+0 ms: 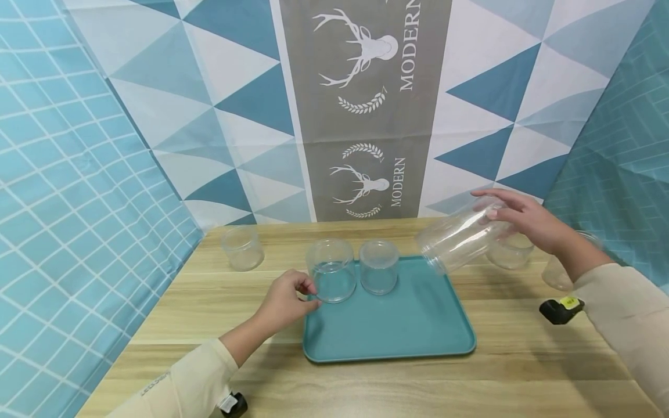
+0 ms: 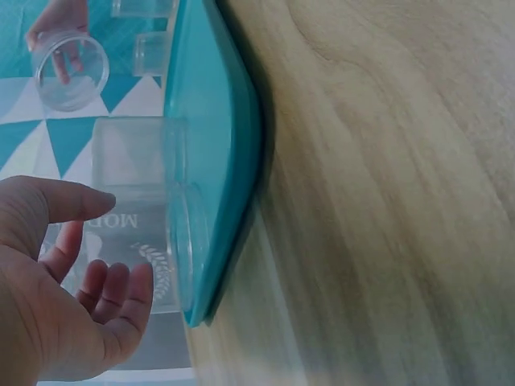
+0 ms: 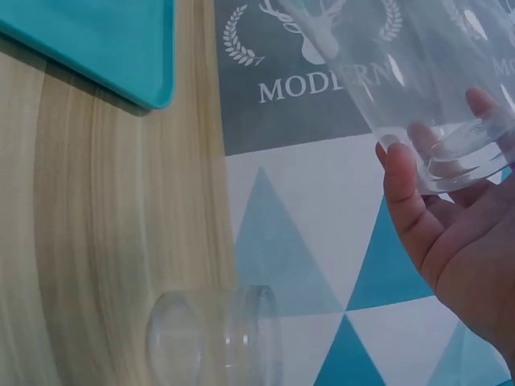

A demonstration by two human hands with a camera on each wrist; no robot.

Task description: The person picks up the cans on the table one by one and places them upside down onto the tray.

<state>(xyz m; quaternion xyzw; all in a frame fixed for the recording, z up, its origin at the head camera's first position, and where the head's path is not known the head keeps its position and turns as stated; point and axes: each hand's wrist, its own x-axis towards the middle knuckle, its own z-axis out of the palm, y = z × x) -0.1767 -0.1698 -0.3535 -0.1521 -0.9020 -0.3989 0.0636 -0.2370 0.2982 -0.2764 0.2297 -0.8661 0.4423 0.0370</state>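
My right hand [image 1: 522, 217] grips a tall clear jar [image 1: 455, 239] near one end. The jar is tilted, its lower end over the right back corner of the teal tray [image 1: 389, 331]. In the right wrist view, the right hand [image 3: 459, 233] has thumb and fingers round the jar's end. At the tray's left back corner stands a wide clear jar [image 1: 334, 284], with a narrower clear jar [image 1: 378, 270] to its right. Fingertips of my left hand [image 1: 286, 301] are right at the wide jar's left side. The left wrist view shows the left hand [image 2: 88, 297] with loosely bent fingers apart.
A small clear jar [image 1: 243, 249] stands at the table's back left. On the right, a low clear jar [image 1: 511, 252] stands below the right hand, and another clear container [image 1: 556, 273] is partly hidden by the right forearm. A patterned cloth [image 1: 366, 128] hangs behind the table.
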